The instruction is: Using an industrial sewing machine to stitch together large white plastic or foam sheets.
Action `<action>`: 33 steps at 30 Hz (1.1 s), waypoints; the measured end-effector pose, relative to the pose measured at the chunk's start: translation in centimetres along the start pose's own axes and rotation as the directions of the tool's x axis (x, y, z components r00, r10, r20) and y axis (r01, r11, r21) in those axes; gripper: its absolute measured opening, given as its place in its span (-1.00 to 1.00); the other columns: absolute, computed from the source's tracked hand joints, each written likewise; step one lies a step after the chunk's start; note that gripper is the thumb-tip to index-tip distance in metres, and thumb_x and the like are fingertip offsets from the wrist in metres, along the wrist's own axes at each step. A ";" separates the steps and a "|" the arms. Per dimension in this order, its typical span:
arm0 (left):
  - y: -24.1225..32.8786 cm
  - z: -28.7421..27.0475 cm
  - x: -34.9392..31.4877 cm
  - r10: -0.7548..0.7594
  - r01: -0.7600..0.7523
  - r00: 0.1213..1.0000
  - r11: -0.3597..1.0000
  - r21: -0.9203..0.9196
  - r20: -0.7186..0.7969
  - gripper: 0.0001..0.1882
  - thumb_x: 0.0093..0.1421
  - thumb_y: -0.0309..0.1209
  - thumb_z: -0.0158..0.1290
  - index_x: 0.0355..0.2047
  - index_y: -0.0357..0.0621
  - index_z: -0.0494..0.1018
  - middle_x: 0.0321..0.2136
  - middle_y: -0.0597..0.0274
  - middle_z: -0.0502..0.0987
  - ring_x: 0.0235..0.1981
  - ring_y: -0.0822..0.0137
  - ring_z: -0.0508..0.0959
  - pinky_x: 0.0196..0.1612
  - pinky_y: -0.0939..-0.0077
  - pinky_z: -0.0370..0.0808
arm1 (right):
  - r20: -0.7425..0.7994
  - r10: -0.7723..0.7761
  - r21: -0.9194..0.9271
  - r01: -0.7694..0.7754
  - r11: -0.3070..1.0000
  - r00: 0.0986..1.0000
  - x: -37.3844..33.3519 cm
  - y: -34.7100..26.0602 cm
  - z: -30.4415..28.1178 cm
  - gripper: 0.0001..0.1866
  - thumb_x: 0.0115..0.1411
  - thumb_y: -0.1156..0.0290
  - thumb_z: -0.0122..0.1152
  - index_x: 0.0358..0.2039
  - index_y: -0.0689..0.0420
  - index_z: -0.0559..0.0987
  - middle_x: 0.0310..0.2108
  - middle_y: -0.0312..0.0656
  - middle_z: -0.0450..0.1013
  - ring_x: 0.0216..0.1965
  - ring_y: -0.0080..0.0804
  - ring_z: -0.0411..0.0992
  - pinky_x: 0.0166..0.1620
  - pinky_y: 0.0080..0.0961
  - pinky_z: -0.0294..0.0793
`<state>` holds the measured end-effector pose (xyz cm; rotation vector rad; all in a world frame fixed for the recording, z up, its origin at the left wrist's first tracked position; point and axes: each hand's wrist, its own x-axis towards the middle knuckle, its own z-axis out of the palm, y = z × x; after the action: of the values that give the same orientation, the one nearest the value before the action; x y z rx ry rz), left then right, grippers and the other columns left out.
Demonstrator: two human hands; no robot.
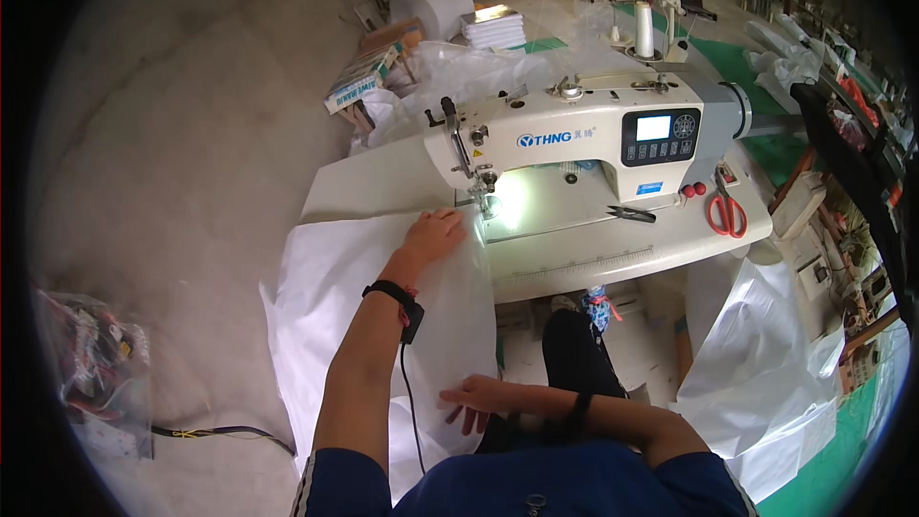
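A large white sheet [359, 263] of thin, smooth material lies over the left end of the sewing machine table and hangs toward my lap. My left hand [436, 235] rests flat on it, fingers stretched toward the lit needle area [490, 206]. Lower down, my right hand [476, 397] is at the sheet's right edge, its fingers spread and pointing left. Whether that hand presses on the sheet I cannot tell. The white sewing machine [574, 134] stands just beyond my left hand, its lamp lit. The sheet's edge reaches close to the presser foot.
Thread snips [632, 214] and red-handled scissors [728, 215] lie on the table's right side. A thread cone [643, 33] stands behind the machine. More white sheeting [756, 364] hangs at the right. A plastic bag [100, 364] and black cable [225, 431] are on the left floor.
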<state>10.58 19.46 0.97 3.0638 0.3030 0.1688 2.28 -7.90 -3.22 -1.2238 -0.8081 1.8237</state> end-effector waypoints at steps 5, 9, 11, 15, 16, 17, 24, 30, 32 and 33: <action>0.6 0.9 1.6 -0.111 0.101 0.990 0.988 -0.117 -0.083 -0.54 0.13 -0.12 -0.06 0.01 -0.01 0.34 0.01 0.17 0.35 -0.03 0.03 0.36 -0.02 0.23 0.36 | 0.005 0.055 -0.054 -0.055 0.997 0.998 -2.6 0.8 -2.0 -0.46 0.23 0.02 -0.09 -0.27 0.35 0.51 -0.40 -0.05 0.54 -0.45 -0.30 0.54 -0.41 -0.50 0.55; 1.3 2.0 1.6 -0.132 0.144 0.971 0.988 0.048 -0.198 -0.57 0.11 -0.12 -0.01 -0.04 0.00 0.37 -0.08 0.22 0.40 -0.09 0.10 0.39 -0.10 0.20 0.38 | -0.031 0.115 0.045 -0.113 0.993 0.993 -2.9 3.1 -3.9 -0.52 0.24 0.10 -0.09 -0.28 0.36 0.50 -0.38 -0.10 0.54 -0.44 -0.28 0.54 -0.39 -0.46 0.55; 1.4 2.3 1.3 -0.140 0.165 0.959 0.983 0.083 -0.245 -0.59 0.10 -0.13 0.01 -0.07 0.01 0.40 -0.13 0.25 0.42 -0.13 0.12 0.41 -0.14 0.19 0.38 | -0.056 0.137 0.032 -0.135 0.990 0.989 -3.1 4.0 -4.8 -0.53 0.24 0.12 -0.08 -0.28 0.36 0.49 -0.39 -0.11 0.54 -0.44 -0.27 0.54 -0.40 -0.46 0.55; 1.3 2.5 1.4 0.036 0.032 0.896 0.989 0.145 -0.443 -0.68 0.09 -0.17 0.02 -0.17 0.02 0.46 -0.23 0.29 0.44 -0.19 0.16 0.43 -0.20 0.15 0.37 | -0.156 0.197 0.021 -0.197 0.980 0.968 -3.4 4.7 -5.9 -0.52 0.20 0.08 -0.03 -0.28 0.35 0.50 -0.42 -0.12 0.54 -0.47 -0.29 0.54 -0.42 -0.49 0.53; 1.3 2.5 1.5 0.079 -0.003 0.893 0.986 0.169 -0.443 -0.70 0.09 -0.18 0.02 -0.19 0.02 0.47 -0.24 0.30 0.44 -0.19 0.16 0.43 -0.19 0.14 0.37 | -0.188 0.242 -0.059 -0.257 0.965 0.952 -3.3 4.7 -6.1 -0.49 0.18 0.04 -0.01 -0.29 0.35 0.50 -0.43 -0.10 0.53 -0.48 -0.29 0.53 -0.42 -0.51 0.52; 1.2 2.4 1.8 0.099 -0.013 0.855 0.985 0.170 -0.510 -0.70 0.09 -0.18 0.02 -0.19 0.02 0.47 -0.24 0.30 0.44 -0.19 0.16 0.43 -0.19 0.14 0.37 | -0.204 0.205 -0.083 -0.226 0.971 0.957 -3.2 4.7 -6.3 -0.49 0.18 0.04 -0.01 -0.29 0.35 0.50 -0.43 -0.10 0.53 -0.48 -0.29 0.53 -0.42 -0.51 0.52; 0.8 0.7 5.1 -0.238 0.236 0.968 0.971 -0.034 -0.079 -0.70 0.00 -0.17 0.08 -0.28 -0.02 0.47 -0.19 0.21 0.46 -0.14 0.13 0.46 -0.17 0.03 0.36 | -0.584 -0.165 -0.448 -0.147 0.882 0.795 0.4 4.0 -7.3 -0.45 0.14 0.03 0.04 -0.14 0.34 0.44 -0.19 0.00 0.45 -0.18 -0.17 0.45 -0.12 -0.44 0.39; 0.3 0.1 5.8 -0.307 0.344 0.921 0.930 -0.131 0.239 -0.67 -0.05 -0.21 0.12 -0.29 -0.09 0.48 -0.29 0.14 0.52 -0.19 0.08 0.49 -0.14 0.15 0.40 | -0.485 -0.198 -0.134 0.152 0.979 0.852 3.8 3.6 -6.2 -0.54 0.16 0.15 0.03 -0.13 0.32 0.43 -0.31 0.01 0.47 -0.28 -0.27 0.46 -0.14 -0.37 0.40; 0.4 0.1 4.8 -0.249 0.302 0.931 0.937 -0.175 0.268 -0.68 -0.06 -0.24 0.12 -0.30 -0.12 0.48 -0.32 0.12 0.54 -0.24 0.08 0.51 -0.17 0.22 0.41 | -0.429 -0.175 -0.404 -0.014 0.915 0.886 2.8 3.3 -5.0 -0.60 0.19 0.17 -0.02 -0.20 0.29 0.48 -0.37 -0.04 0.48 -0.38 -0.32 0.47 -0.26 -0.38 0.46; 0.5 0.1 4.0 -0.176 0.260 0.941 0.922 -0.287 0.288 -0.69 -0.06 -0.27 0.11 -0.30 -0.15 0.49 -0.35 0.08 0.54 -0.27 0.11 0.51 -0.20 0.29 0.41 | -0.378 -0.034 -0.390 -0.126 0.912 0.925 1.8 2.8 -4.9 -0.59 0.21 0.13 -0.06 -0.25 0.25 0.51 -0.41 -0.10 0.49 -0.53 -0.38 0.46 -0.42 -0.43 0.49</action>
<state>14.58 19.71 1.34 2.6617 0.5411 -0.1738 5.77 -7.34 -8.00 -1.8110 -0.9679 1.4176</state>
